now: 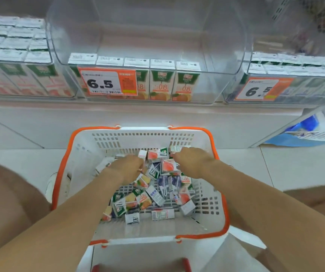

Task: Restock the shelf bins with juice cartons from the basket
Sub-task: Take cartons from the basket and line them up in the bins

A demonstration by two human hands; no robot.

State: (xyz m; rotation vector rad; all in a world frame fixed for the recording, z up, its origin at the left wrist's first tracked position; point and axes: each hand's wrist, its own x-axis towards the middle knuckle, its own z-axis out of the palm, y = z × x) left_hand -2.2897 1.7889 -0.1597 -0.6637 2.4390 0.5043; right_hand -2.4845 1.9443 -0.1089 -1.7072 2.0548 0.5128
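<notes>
1. The juice cartons (153, 195) lie in a loose jumble on the bottom of the basket (83, 154). They are tipped on their sides at all angles and heaped from the middle toward the far right corner. Pink, orange and dark blue packs are mixed together.
2. The left grip (126, 167) sits knuckles-up on the far left part of the heap, fingers curled down among the cartons. The right grip (191, 160) is at the far right, near the basket's far wall, fingers bent over a white-sided carton (177, 148). The fingertips are hidden, so I cannot tell whether either grip has closed on a carton.
3. The step in hand looks like picking cartons out of the basket.
4. The next move probably calls for closing on cartons of one flavour, lifting them clear and standing them upright in the matching bin.
5. The middle bin (216, 55) holds only a front row of orange cartons (161, 83), with bare space behind. The left bin (20, 79) and right bin (294, 89) look well stocked.
6. The basket stands on the floor (275, 165) in front of the shelf, directly below the middle bin.
</notes>
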